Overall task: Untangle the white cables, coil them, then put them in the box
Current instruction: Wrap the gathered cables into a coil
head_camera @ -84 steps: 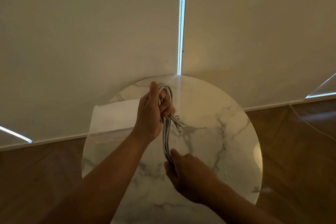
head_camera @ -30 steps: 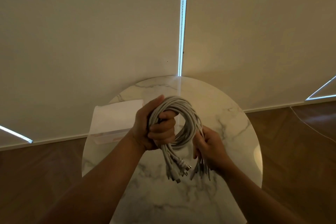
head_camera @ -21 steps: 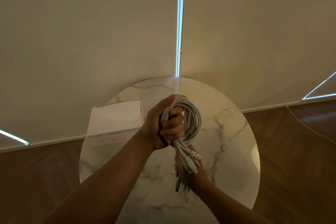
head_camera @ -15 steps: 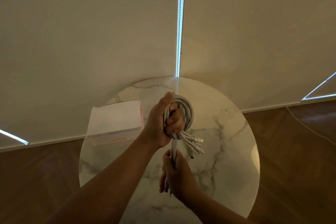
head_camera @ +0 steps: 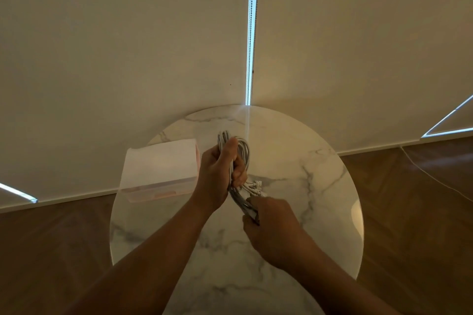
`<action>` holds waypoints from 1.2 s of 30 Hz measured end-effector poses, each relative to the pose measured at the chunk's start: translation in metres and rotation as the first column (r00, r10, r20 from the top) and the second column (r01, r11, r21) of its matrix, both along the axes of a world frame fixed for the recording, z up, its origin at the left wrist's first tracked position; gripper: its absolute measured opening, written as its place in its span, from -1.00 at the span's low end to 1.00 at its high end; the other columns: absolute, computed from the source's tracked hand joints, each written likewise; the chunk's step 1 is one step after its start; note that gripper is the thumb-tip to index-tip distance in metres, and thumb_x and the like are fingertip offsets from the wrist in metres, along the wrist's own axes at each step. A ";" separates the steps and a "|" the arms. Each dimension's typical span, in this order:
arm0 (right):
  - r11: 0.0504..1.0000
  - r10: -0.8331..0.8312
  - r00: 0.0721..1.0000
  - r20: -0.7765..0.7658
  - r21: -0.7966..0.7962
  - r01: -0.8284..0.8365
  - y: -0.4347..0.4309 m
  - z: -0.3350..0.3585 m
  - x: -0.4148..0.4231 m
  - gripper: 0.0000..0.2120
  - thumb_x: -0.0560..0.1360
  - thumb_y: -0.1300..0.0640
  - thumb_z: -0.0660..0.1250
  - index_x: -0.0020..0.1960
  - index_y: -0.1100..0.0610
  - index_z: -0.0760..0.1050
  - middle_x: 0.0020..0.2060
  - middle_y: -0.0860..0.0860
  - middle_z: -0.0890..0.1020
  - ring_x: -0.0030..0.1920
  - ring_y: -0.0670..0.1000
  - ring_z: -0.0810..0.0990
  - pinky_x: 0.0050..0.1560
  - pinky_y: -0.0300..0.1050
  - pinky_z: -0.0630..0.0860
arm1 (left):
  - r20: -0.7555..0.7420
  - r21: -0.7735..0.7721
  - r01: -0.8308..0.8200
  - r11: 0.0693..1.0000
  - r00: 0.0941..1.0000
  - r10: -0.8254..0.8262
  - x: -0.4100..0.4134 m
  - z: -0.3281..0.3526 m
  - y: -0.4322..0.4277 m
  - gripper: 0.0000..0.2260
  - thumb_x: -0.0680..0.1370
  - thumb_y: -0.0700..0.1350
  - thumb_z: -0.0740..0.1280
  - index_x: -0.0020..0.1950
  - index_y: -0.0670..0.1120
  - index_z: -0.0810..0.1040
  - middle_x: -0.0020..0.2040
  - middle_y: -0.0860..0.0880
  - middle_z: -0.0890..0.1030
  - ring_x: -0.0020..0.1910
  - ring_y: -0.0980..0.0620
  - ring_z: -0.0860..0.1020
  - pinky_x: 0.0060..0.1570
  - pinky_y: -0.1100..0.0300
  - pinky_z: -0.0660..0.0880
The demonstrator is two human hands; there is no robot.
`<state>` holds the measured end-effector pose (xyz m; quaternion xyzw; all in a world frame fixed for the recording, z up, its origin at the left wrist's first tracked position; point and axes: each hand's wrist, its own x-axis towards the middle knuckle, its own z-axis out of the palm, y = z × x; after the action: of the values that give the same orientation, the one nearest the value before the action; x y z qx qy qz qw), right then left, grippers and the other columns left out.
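A bundle of white cables (head_camera: 243, 153) is held above the round marble table (head_camera: 294, 166). My left hand (head_camera: 217, 174) is closed around the upper part, where the loops stick out above the thumb. Several plug ends (head_camera: 256, 184) poke out to the right, just under that fist. My right hand (head_camera: 271, 227) grips the lower strands, pulled down and slightly right of the left hand. The box (head_camera: 160, 167), pale with a pinkish side, stands on the table's left part, just left of my left hand.
Cream roller blinds hang behind the table, split by a bright gap with a bead chain (head_camera: 252, 33). Dark wood floor (head_camera: 422, 212) surrounds the table. A thin white cord (head_camera: 430, 176) runs across the floor at right.
The wide coil seen a second ago has been squeezed into a narrow bundle. My right hand has slid down and to the right along the lower strands; my left hand has kept its grip.
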<state>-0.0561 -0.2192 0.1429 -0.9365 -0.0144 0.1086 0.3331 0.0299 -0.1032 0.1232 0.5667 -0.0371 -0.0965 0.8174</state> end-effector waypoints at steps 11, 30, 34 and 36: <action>0.925 0.379 0.886 0.268 -0.083 -0.371 -0.023 0.021 0.025 -0.85 0.51 0.06 0.35 -0.07 0.06 0.69 -0.22 -0.04 0.60 -0.27 -0.09 0.53 -0.24 -0.29 0.48 | -0.197 0.255 0.147 0.956 0.976 -0.097 -0.007 0.016 -0.003 -0.59 0.64 0.01 0.22 -0.38 -0.12 0.37 -0.52 -0.05 0.36 -0.56 0.05 0.31 -0.51 0.25 0.33; 0.745 -0.491 0.871 0.026 0.532 0.404 -0.012 -0.011 0.014 -0.51 0.32 0.15 0.58 0.09 -0.04 0.37 -0.29 -0.02 0.65 -0.36 -0.08 0.65 -0.39 -0.16 0.62 | -0.332 0.304 0.111 0.946 0.943 -0.004 -0.012 -0.011 -0.016 -0.52 0.57 0.14 0.25 -0.03 -0.30 0.64 -0.10 -0.30 0.66 -0.18 -0.13 0.63 -0.10 0.02 0.56; 0.550 -0.646 0.754 -0.122 0.611 0.570 0.003 -0.034 0.011 -0.55 0.31 0.19 0.59 0.09 0.02 0.46 -0.18 -0.02 0.68 -0.23 -0.10 0.68 -0.19 -0.13 0.67 | -0.339 0.370 0.017 0.929 0.933 0.118 -0.017 -0.020 -0.022 -0.57 0.56 0.12 0.26 -0.14 -0.26 0.62 -0.23 -0.23 0.66 -0.25 -0.10 0.63 -0.12 -0.04 0.60; 0.570 -0.649 0.755 -0.095 0.597 0.564 0.009 -0.048 0.009 -0.70 0.36 0.21 0.55 0.04 0.05 0.57 -0.20 -0.06 0.68 -0.22 -0.12 0.68 -0.15 -0.11 0.66 | -0.340 0.416 -0.010 0.909 0.926 0.166 -0.020 -0.027 -0.022 -0.51 0.54 0.15 0.28 -0.10 -0.32 0.59 -0.25 -0.27 0.64 -0.26 -0.12 0.61 -0.13 -0.04 0.60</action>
<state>-0.0466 -0.2100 0.0945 -0.7360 0.2525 -0.0861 0.6223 0.0096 -0.1255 0.0959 0.6971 0.1635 -0.1688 0.6774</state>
